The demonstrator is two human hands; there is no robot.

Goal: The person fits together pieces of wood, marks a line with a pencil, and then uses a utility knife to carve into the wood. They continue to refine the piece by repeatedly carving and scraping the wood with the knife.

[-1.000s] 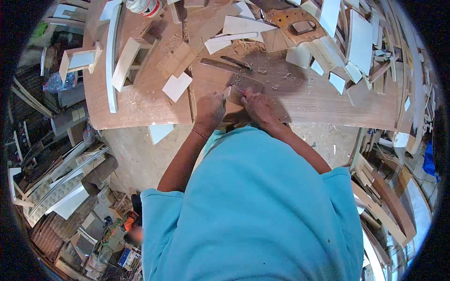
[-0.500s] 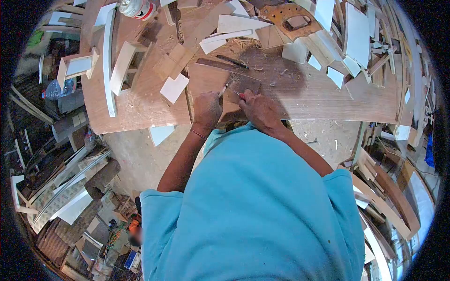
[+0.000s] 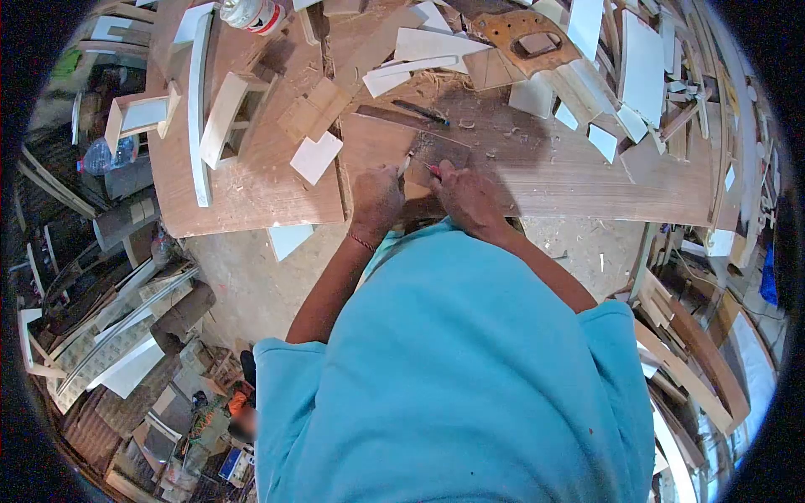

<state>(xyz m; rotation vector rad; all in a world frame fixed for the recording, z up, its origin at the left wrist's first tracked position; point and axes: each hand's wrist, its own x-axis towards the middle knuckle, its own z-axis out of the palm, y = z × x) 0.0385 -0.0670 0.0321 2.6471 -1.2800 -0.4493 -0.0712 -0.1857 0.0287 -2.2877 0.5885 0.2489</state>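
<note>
My left hand [image 3: 377, 199] is closed around a slim pale stick [image 3: 407, 161], whose tip points up past my fingers. Just to its right, my right hand [image 3: 472, 201] grips a small red-handled knife [image 3: 433, 169], its thin tip directed toward the stick. Both hands are close together above the near edge of the wooden bench [image 3: 260, 189]. Beneath them lies a brown board [image 3: 373, 142], with a darker shaded patch beyond my fingers. A dark pen-like tool [image 3: 419, 112] rests behind that board. The parts of the stick and knife inside my fists are hidden.
A handsaw with a wooden handle [image 3: 495, 32] lies at the back. White offcuts [image 3: 317, 158], a long white strip [image 3: 199, 117] and small wooden frames [image 3: 222, 121] sit to the left. A plastic bottle [image 3: 251, 15] stands behind. Scrap wood [image 3: 692, 335] is piled at right.
The view has shifted slightly, so the bench appears a little lower and to the right. Both hands keep their holds, with hardly any visible movement between them.
</note>
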